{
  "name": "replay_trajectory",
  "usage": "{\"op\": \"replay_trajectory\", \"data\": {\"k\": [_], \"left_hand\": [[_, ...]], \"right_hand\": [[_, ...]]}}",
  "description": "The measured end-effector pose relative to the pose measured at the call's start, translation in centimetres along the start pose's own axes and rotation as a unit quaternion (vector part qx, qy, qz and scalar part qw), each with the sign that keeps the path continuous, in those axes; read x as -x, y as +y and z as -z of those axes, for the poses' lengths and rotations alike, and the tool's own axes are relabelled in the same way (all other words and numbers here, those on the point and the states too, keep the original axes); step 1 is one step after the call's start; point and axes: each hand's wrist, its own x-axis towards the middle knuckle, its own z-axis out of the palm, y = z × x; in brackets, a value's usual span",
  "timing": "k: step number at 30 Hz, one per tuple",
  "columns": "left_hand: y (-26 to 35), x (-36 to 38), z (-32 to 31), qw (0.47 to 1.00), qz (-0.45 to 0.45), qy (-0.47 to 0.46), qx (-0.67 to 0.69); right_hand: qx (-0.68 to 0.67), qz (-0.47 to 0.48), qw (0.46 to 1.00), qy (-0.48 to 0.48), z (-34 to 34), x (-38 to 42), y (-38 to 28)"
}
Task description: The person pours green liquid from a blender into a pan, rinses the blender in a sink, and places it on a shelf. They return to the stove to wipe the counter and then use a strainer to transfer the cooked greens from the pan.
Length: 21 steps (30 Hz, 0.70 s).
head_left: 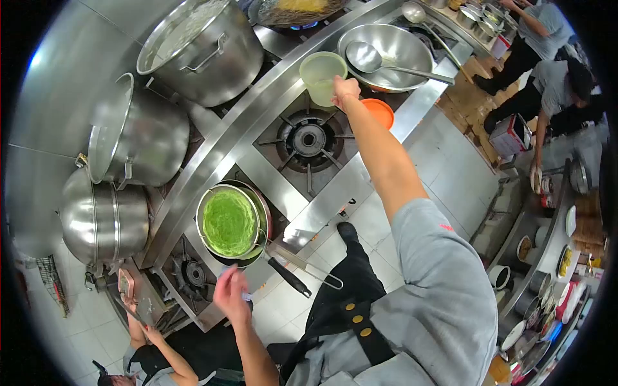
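At the end of my outstretched arm, my right hand [346, 91] grips the side of a translucent pale green plastic tub [323, 72] above the back of the range. Beside that hand lies an orange round dish [378, 114]. My left hand [232, 294] hangs just below a strainer [201, 222] filled with bright green purée [228, 222]; its fingers are blurred. The strainer rests over a pan whose black handle [289, 277] points toward me. A large steel bowl [404, 55] holds a ladle [365, 57].
Large steel pots [212, 58] line the back left. A bare burner [309, 140] lies between strainer and tub. One person [168, 360] works at lower left; two others [550, 83] are at upper right. Shelves with dishes run along the right.
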Motion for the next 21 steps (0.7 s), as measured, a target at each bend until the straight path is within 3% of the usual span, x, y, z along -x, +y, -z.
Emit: {"op": "replay_trajectory", "data": {"k": [2,3,4,5,6,7,8,9,10,11,14,17,21], "left_hand": [[1.8,-4.0,-4.6,0.997,0.010,-0.071,0.001],[3.0,-5.8,-7.1,0.995,0.018,-0.101,0.020],[3.3,-7.2,-8.4,0.994,-0.022,-0.099,0.029],[3.4,-8.3,-8.8,0.994,-0.065,-0.080,0.036],[3.0,-8.7,-8.3,0.996,-0.083,0.009,0.036],[1.9,-8.3,-6.7,0.989,-0.100,0.108,0.025],[-0.1,-7.7,-4.1,0.973,-0.112,0.190,-0.075],[-2.7,-6.8,-1.1,0.944,-0.113,0.258,-0.175],[-5.4,-5.6,2.6,0.928,-0.045,0.284,-0.236],[-8.2,-4.4,5.9,0.912,0.023,0.295,-0.285],[-17.8,-2.1,13.0,0.855,0.096,0.272,-0.430],[-20.8,-1.3,13.3,0.843,0.018,0.156,-0.515],[-25.7,-0.3,14.8,0.885,0.068,0.153,-0.435]], "right_hand": [[-0.018,0.080,0.997,0.000,-1.3,-1.0,0.8],[0.012,0.066,0.997,-0.042,-0.2,0.1,-0.3],[0.234,0.173,0.950,-0.117,0.9,0.2,-0.9],[0.521,0.332,0.779,-0.106,2.1,0.4,-1.3],[0.637,0.468,0.610,-0.057,3.5,0.8,-1.7],[0.497,0.391,0.762,-0.141,4.1,3.9,-2.8],[0.231,0.280,0.905,-0.221,4.9,7.1,-4.0],[0.017,0.187,0.954,-0.232,5.6,10.1,-5.2],[-0.022,0.227,0.934,-0.276,5.5,11.2,-5.2],[-0.009,0.199,0.926,-0.320,5.5,14.1,-6.5],[0.023,0.205,0.887,-0.414,3.6,23.6,-8.3],[0.046,0.187,0.821,-0.538,0.1,31.9,-7.5],[0.107,0.179,0.783,-0.586,-6.5,44.0,-1.8]]}}
